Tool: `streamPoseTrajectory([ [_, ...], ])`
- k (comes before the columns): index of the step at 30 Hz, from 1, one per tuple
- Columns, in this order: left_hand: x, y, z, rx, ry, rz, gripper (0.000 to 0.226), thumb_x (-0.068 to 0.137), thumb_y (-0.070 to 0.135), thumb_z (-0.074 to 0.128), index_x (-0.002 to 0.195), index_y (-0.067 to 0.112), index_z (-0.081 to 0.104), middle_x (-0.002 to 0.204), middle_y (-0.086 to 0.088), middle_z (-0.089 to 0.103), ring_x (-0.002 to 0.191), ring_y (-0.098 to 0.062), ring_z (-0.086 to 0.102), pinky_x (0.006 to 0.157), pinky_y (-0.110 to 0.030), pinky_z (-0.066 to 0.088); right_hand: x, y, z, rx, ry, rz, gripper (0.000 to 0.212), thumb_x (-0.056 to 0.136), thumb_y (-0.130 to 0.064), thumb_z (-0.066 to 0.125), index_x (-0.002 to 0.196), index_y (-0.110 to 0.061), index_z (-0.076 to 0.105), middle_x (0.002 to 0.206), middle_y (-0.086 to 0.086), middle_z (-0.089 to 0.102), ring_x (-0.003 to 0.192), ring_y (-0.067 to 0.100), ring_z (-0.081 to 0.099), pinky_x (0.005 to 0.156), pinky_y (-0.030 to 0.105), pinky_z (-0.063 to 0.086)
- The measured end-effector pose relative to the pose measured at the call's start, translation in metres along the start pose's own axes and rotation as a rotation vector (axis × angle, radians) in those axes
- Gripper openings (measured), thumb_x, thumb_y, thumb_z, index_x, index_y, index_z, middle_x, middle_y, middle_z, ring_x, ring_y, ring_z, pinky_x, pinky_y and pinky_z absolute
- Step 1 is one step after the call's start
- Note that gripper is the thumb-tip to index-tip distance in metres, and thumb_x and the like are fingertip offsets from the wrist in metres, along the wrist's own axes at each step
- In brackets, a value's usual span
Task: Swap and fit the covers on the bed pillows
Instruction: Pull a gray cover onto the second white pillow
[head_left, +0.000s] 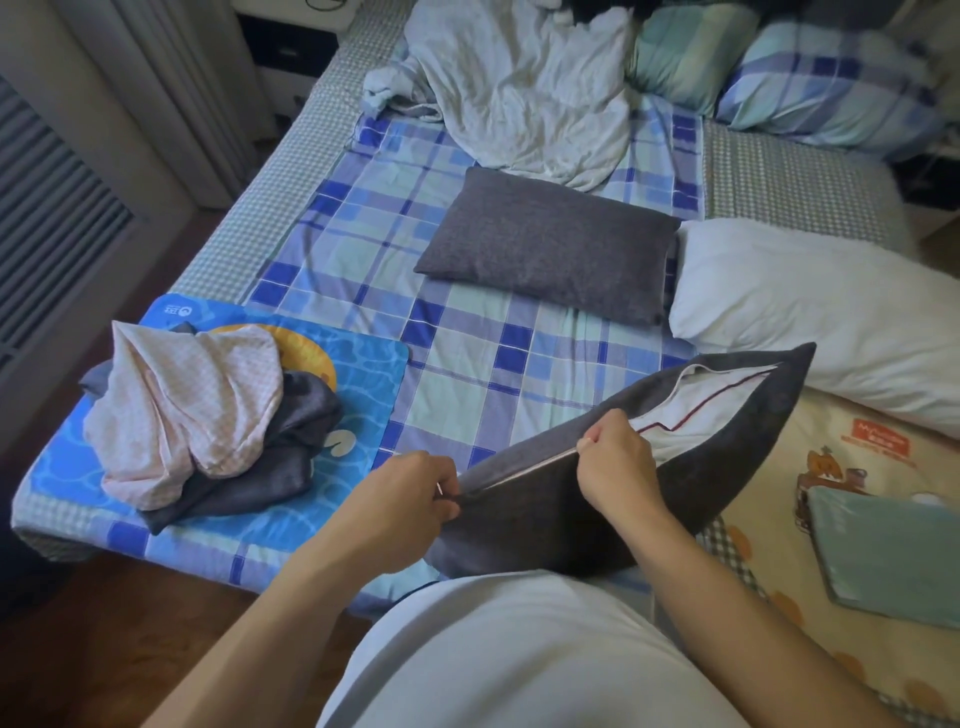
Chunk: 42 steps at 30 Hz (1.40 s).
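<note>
- Nearest the camera was the person's pale grey shirt (519, 660), with both bare forearms reaching forward over the near edge of the bed (795, 182).
- Left hand (410, 493) pinched the near end of the dark grey cover (571, 514) at its zip line, fingers curled tight on the fabric.
- Right hand (618, 457) gripped the same open edge further along, thumb and fingers closed around the zip seam.
- That cover sat partly closed around a white pillow (711, 410) with a thin red line, which showed through the gap beyond the right hand; the whole thing lay tilted against the person's front, on the bed's near edge.
- A second pillow in a dark grey cover (545, 244) lay flat in the middle of the blue checked sheet (467, 358), apart from the one being held.
- A bare white pillow (831, 317) lay just to its right, touching its end.
- On the left, a pink-checked cloth (182, 405) was heaped on top of dark grey fabric (270, 467), both on a bright blue mat (363, 374).
- A crumpled white sheet (519, 88) lay at the far end, beside two blue and green checked pillows (821, 88).
- To the right, a cream printed blanket (769, 467) carried a flat teal item (883, 556).
</note>
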<state>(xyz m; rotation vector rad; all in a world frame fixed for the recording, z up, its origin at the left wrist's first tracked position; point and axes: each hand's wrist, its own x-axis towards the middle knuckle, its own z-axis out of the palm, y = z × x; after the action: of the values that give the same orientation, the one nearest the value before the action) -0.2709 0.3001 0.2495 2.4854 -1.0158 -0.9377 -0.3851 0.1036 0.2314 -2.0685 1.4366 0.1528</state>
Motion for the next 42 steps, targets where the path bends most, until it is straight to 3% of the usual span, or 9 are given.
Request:
streamPoseTrajectory([
  [4, -0.004, 0.005, 0.002, 0.145, -0.064, 0.017, 0.016, 0.094, 0.025, 0.06, 0.081, 0.029, 0.051, 0.097, 0.005, 0.061, 0.086, -0.017, 0.058, 0.068, -0.028, 0.042, 0.004, 0.012, -0.017, 0.012, 0.06, -0.01, 0.006, 0.103, -0.018, 0.047, 0.103, -0.015, 0.051, 0.099, 0.006, 0.062, 0.086, 0.02, 0.058, 0.077, 0.039, 0.053],
  [6, 0.0, 0.012, 0.003, 0.267, -0.005, 0.078, 0.006, 0.095, 0.024, 0.057, 0.093, 0.025, 0.051, 0.106, 0.003, 0.057, 0.098, -0.021, 0.057, 0.074, -0.031, 0.044, -0.007, 0.014, -0.021, -0.036, 0.024, -0.095, 0.006, 0.103, -0.021, 0.047, 0.097, -0.02, 0.048, 0.091, 0.001, 0.06, 0.081, 0.015, 0.058, 0.078, 0.039, 0.056],
  [9, 0.017, 0.033, 0.016, 0.138, 0.103, 0.221, 0.023, 0.097, 0.041, 0.057, 0.112, 0.024, 0.053, 0.113, 0.005, 0.053, 0.106, -0.017, 0.049, 0.085, -0.031, 0.044, -0.033, 0.019, -0.023, -0.075, -0.054, -0.214, 0.013, 0.104, -0.024, 0.048, 0.092, -0.025, 0.044, 0.084, -0.006, 0.057, 0.078, 0.008, 0.057, 0.077, 0.034, 0.056],
  [15, 0.031, 0.06, 0.061, -0.011, 0.138, 0.341, 0.021, 0.093, 0.039, 0.061, 0.081, 0.028, 0.049, 0.087, 0.012, 0.054, 0.081, -0.009, 0.047, 0.072, -0.024, 0.038, -0.055, 0.021, -0.017, -0.021, -0.137, -0.255, 0.011, 0.104, -0.029, 0.048, 0.094, -0.027, 0.045, 0.093, -0.007, 0.059, 0.089, 0.011, 0.058, 0.082, 0.034, 0.052],
  [25, 0.035, 0.042, 0.081, 0.168, 0.043, 0.389, 0.019, 0.095, 0.035, 0.049, 0.078, 0.026, 0.045, 0.082, 0.009, 0.059, 0.073, -0.013, 0.054, 0.06, -0.023, 0.036, -0.038, 0.036, 0.008, -0.089, -0.421, -0.184, 0.013, 0.101, -0.019, 0.043, 0.099, -0.021, 0.055, 0.108, 0.001, 0.056, 0.106, 0.02, 0.048, 0.087, 0.032, 0.041],
  [30, 0.031, 0.034, 0.082, 0.068, 0.021, 0.378, 0.033, 0.09, 0.03, 0.056, 0.066, 0.034, 0.034, 0.068, 0.016, 0.045, 0.062, -0.005, 0.044, 0.055, -0.014, 0.026, -0.026, 0.045, -0.004, 0.503, -0.799, -0.12, 0.012, 0.102, -0.014, 0.053, 0.091, -0.017, 0.057, 0.085, 0.0, 0.057, 0.079, 0.011, 0.05, 0.076, 0.026, 0.043],
  [32, 0.03, 0.033, 0.082, 0.065, 0.061, 0.373, 0.038, 0.091, 0.03, 0.057, 0.065, 0.037, 0.03, 0.067, 0.018, 0.042, 0.064, -0.002, 0.043, 0.059, -0.014, 0.028, -0.027, 0.044, -0.003, 0.411, -0.747, -0.166, 0.013, 0.102, -0.018, 0.053, 0.09, -0.019, 0.057, 0.083, -0.003, 0.059, 0.076, 0.009, 0.052, 0.074, 0.025, 0.044],
  [37, 0.03, 0.039, 0.08, 0.074, 0.111, 0.363, 0.038, 0.092, 0.035, 0.055, 0.063, 0.033, 0.03, 0.066, 0.016, 0.043, 0.061, -0.002, 0.042, 0.057, -0.017, 0.027, -0.048, 0.034, 0.018, -0.161, -0.113, -0.319, 0.01, 0.101, -0.026, 0.052, 0.092, -0.027, 0.048, 0.095, -0.009, 0.048, 0.089, 0.011, 0.048, 0.078, 0.032, 0.049],
  [42, 0.033, 0.046, 0.074, 0.144, 0.077, 0.352, 0.031, 0.095, 0.035, 0.049, 0.069, 0.027, 0.036, 0.072, 0.01, 0.048, 0.065, -0.013, 0.05, 0.06, -0.03, 0.041, -0.042, 0.022, 0.021, -0.238, -0.067, -0.132, 0.011, 0.099, -0.022, 0.056, 0.103, -0.022, 0.046, 0.103, -0.001, 0.06, 0.095, 0.017, 0.057, 0.08, 0.033, 0.047],
])
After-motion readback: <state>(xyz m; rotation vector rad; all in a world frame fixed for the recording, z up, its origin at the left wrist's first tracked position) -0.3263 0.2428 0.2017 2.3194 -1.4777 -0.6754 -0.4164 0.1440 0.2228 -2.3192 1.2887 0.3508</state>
